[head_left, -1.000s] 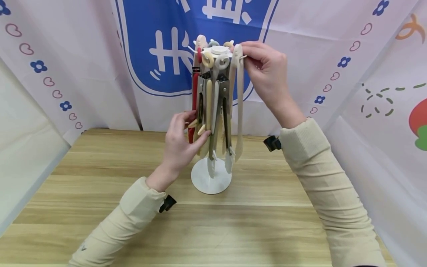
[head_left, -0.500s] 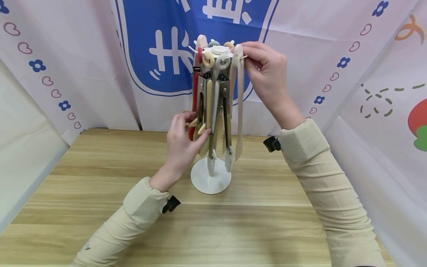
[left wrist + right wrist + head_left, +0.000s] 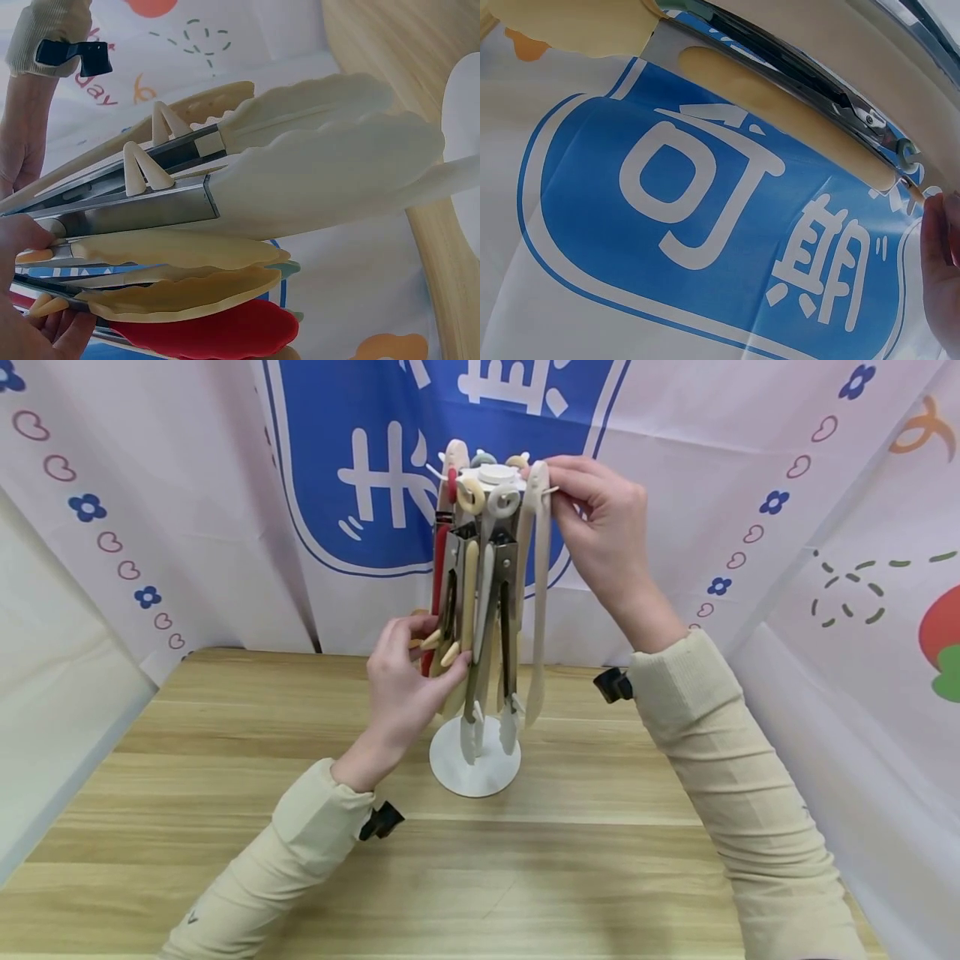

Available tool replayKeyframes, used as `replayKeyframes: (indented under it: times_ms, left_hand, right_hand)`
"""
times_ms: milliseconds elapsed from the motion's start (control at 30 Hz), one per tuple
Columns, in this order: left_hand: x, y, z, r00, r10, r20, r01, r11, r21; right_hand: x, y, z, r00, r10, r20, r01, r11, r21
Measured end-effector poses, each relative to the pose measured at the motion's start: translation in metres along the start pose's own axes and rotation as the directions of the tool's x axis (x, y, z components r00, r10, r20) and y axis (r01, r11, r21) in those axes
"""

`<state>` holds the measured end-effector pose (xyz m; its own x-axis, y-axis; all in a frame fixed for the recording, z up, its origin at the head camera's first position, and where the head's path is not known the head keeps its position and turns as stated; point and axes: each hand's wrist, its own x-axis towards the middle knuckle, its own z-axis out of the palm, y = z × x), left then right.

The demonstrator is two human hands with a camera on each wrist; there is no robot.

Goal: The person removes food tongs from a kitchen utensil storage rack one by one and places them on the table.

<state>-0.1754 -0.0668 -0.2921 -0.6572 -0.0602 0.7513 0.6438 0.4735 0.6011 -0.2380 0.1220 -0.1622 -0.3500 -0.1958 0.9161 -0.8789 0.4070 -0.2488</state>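
Left hand has edged slightly left, pinching cream tongs.

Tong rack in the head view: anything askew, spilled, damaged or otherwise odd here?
Nothing stands out: the tongs hang downward around the rack, its round base rests flat on the table, and no spill or damage shows. The left hand grips the yellow tongs. The rack's far side is mostly hidden.

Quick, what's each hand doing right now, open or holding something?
Left hand: closed, holding the yellow-tipped tongs between thumb and fingers.
Right hand: fingers bent, at the top of the beige tongs; whether it pinches anything cannot be told.
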Motion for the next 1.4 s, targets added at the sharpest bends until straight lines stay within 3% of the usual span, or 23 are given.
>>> replayKeyframes:
  times_ms: [400, 867, 1400]
  left_hand:
    - [0.003, 0.004, -0.005, 0.999, 0.043, -0.021, -0.043, 0.999, -0.014]
    - [0.005, 0.010, -0.015, 0.999, 0.018, -0.045, -0.020, 0.999, -0.037]
    - [0.011, 0.018, -0.043, 0.999, -0.014, -0.049, 0.014, 1.000, 0.004]
  right_hand:
    - [-0.001, 0.002, -0.001, 1.000, -0.018, 0.005, 0.018, 1.000, -0.010]
    - [-0.001, 0.001, -0.002, 1.000, 0.000, 0.013, 0.000, 1.000, -0.025]
    - [0.000, 0.001, -0.002, 1.000, -0.021, 0.020, 0.022, 0.999, -0.039]
